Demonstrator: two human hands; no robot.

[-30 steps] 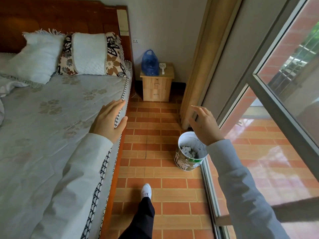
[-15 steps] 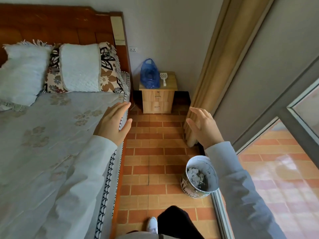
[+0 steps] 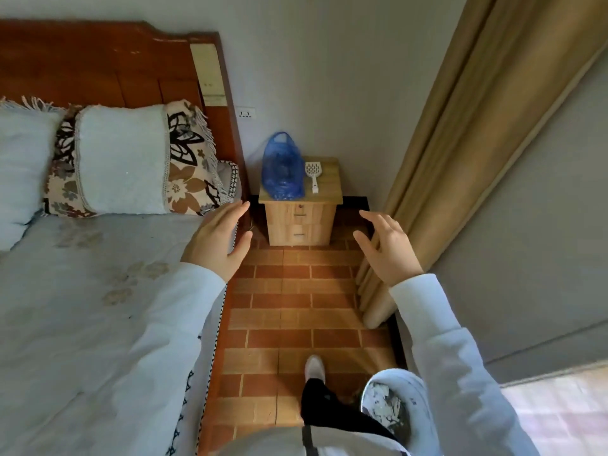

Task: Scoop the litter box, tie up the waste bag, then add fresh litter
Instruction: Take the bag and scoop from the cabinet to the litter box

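On top of the square wooden nightstand (image 3: 301,205), against the wall, a crinkled translucent blue plastic bag (image 3: 282,167) stands beside a white slotted plastic scoop (image 3: 313,174) lying flat to its right. Left hand (image 3: 218,240) and right hand (image 3: 388,246) hover in front of the nightstand, fingers spread and relaxed, holding nothing. Nearer than the nightstand, on the brick-pattern tile floor (image 3: 296,311), a round bin (image 3: 399,408) holds grey crumpled scraps. Left of the nightstand lies the quilted bed (image 3: 98,307).
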